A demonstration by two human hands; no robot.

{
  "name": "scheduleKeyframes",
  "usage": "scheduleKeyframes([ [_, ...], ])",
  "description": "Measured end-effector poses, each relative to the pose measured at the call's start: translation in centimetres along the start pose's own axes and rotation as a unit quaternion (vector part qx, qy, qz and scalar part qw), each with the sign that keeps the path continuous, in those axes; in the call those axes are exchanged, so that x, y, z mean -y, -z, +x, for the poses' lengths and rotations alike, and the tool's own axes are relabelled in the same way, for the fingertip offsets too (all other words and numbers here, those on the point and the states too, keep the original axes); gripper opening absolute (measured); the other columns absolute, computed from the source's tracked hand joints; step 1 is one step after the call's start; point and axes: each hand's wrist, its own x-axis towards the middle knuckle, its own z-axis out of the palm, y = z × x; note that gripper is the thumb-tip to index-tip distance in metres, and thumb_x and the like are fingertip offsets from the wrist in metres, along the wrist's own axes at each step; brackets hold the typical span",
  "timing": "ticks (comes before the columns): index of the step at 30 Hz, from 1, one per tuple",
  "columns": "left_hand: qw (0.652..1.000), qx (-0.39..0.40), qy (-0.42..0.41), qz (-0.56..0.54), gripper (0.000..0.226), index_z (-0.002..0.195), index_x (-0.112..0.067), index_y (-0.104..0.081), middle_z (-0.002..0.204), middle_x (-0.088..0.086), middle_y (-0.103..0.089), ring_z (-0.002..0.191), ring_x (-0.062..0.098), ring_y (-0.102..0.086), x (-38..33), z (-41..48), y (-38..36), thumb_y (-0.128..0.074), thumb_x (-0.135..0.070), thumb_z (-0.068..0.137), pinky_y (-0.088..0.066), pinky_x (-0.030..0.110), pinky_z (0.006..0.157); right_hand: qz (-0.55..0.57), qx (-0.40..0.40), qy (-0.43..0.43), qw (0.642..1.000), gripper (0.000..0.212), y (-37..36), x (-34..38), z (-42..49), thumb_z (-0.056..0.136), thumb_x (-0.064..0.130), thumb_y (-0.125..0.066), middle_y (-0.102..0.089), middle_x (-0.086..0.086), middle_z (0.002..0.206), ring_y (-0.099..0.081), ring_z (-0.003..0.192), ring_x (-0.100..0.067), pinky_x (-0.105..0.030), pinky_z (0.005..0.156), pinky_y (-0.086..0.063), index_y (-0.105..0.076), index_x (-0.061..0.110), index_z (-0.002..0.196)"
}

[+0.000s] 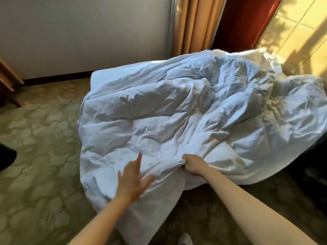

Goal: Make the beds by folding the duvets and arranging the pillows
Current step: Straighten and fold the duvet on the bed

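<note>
One white duvet (177, 112) lies at and beyond the hands. Two bare hands are in view, side by side: one left hand (132, 179) and one right hand (192, 165). One bed (96, 76) shows a corner beyond the left hand. Two curtains hang far beyond the right hand: one tan curtain (192, 23) and one red curtain (244, 20). One white shoe (184, 239) sits nearer than the hands, between the forearms. One piece of wooden furniture (8, 82) stands far left of the left hand.

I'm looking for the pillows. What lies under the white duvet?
Only a corner of the mattress shows at the far left. The duvet covers the rest; anything else beneath is hidden.
</note>
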Motion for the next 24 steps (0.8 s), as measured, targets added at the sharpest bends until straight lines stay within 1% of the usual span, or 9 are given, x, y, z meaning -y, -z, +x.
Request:
scheduleKeyframes([
  [2,0.997,0.051,0.016,0.047,0.117,0.141,-0.035,0.031,0.155,-0.004,0.021,0.145,0.022,0.011,-3.3,-2.3,-3.9,-0.025,-0.087,0.052,-0.014,0.068,0.105,0.012,-0.011,0.025,1.0,0.021,1.7,1.2,0.3,0.093,0.02,-0.044,-0.055,-0.017,0.126,-0.051,0.116,-0.032,-0.034,0.084,-0.038,-0.054,0.008,0.107],
  [5,0.991,-0.039,0.129,0.006,0.124,0.126,-0.041,0.049,0.147,-0.002,0.038,0.139,0.026,0.026,-6.6,-1.8,-6.8,-0.05,-0.082,0.061,-0.008,0.075,0.101,0.03,0.013,0.091,0.995,0.016,5.5,2.2,0.2,0.092,0.018,-0.046,-0.059,-0.017,0.119,-0.054,0.109,-0.029,-0.03,0.076,-0.033,-0.056,0.007,0.099],
  [8,0.957,-0.146,0.239,-0.072,0.117,0.133,-0.045,0.035,0.155,0.002,0.015,0.144,0.028,0.011,-7.4,2.5,-4.5,-0.064,-0.058,0.075,-0.005,0.074,0.102,0.085,0.096,0.157,0.979,0.01,9.8,1.1,-0.2,0.087,0.017,-0.054,-0.063,-0.01,0.097,-0.054,0.089,-0.016,-0.029,0.074,-0.037,-0.058,0.007,0.085],
  [10,0.947,-0.208,0.24,-0.039,0.091,0.145,-0.043,0.005,0.152,0.001,-0.023,0.141,0.03,-0.017,-6.8,5.0,-2.0,-0.062,-0.044,0.083,-0.008,0.075,0.101,0.136,0.132,0.175,0.966,0.024,11.7,-0.2,0.0,0.082,0.028,-0.064,-0.065,-0.002,0.097,-0.057,0.089,-0.012,-0.027,0.081,-0.043,-0.062,0.007,0.095],
  [12,0.947,-0.239,0.214,0.021,0.06,0.143,-0.032,-0.032,0.128,0.005,-0.054,0.118,0.033,-0.051,-5.3,7.3,0.7,-0.056,-0.027,0.089,-0.021,0.071,0.1,0.117,0.121,0.164,0.972,0.035,11.6,-1.6,1.3,0.078,0.027,-0.071,-0.064,-0.003,0.106,-0.059,0.1,-0.017,-0.029,0.085,-0.044,-0.059,0.011,0.106],
  [15,0.958,-0.221,0.146,0.108,0.028,0.117,-0.017,-0.054,0.107,0.012,-0.064,0.089,0.038,-0.064,-3.6,9.5,4.6,-0.048,-0.014,0.09,-0.052,0.052,0.075,-0.042,-0.116,0.116,0.986,0.04,8.1,-2.7,3.6,0.075,0.009,-0.061,-0.061,-0.013,0.1,-0.059,0.094,-0.032,-0.034,0.071,-0.042,-0.044,0.009,0.111],
  [16,0.956,-0.24,0.101,0.136,0.023,0.109,-0.015,-0.057,0.1,0.012,-0.065,0.081,0.039,-0.065,-3.5,9.9,6.0,-0.053,-0.011,0.087,-0.054,0.049,0.065,-0.101,-0.204,0.108,0.968,0.047,6.7,-2.8,4.4,0.068,0.007,-0.062,-0.062,-0.013,0.093,-0.061,0.084,-0.034,-0.036,0.065,-0.044,-0.043,0.01,0.111],
  [19,0.923,-0.309,-0.023,0.229,0.035,0.094,-0.013,-0.062,0.08,0.011,-0.065,0.057,0.036,-0.063,-3.1,11.2,11.1,-0.072,-0.003,0.063,-0.048,0.039,0.043,-0.134,-0.295,0.093,0.942,0.052,4.7,-4.1,6.9,0.056,0.008,-0.061,-0.061,-0.011,0.079,-0.058,0.06,-0.03,-0.034,0.051,-0.047,-0.045,0.012,0.105],
  [24,0.88,-0.372,-0.022,0.295,0.039,0.096,-0.011,-0.065,0.084,0.012,-0.065,0.075,0.038,-0.06,1.4,14.8,18.6,-0.056,-0.014,0.058,-0.043,0.045,0.068,-0.088,-0.328,-0.039,0.94,0.031,8.7,-11.1,12.6,0.062,-0.01,-0.064,-0.059,-0.024,0.072,-0.058,0.058,-0.039,-0.041,0.049,-0.051,-0.064,0.0,0.092],
])
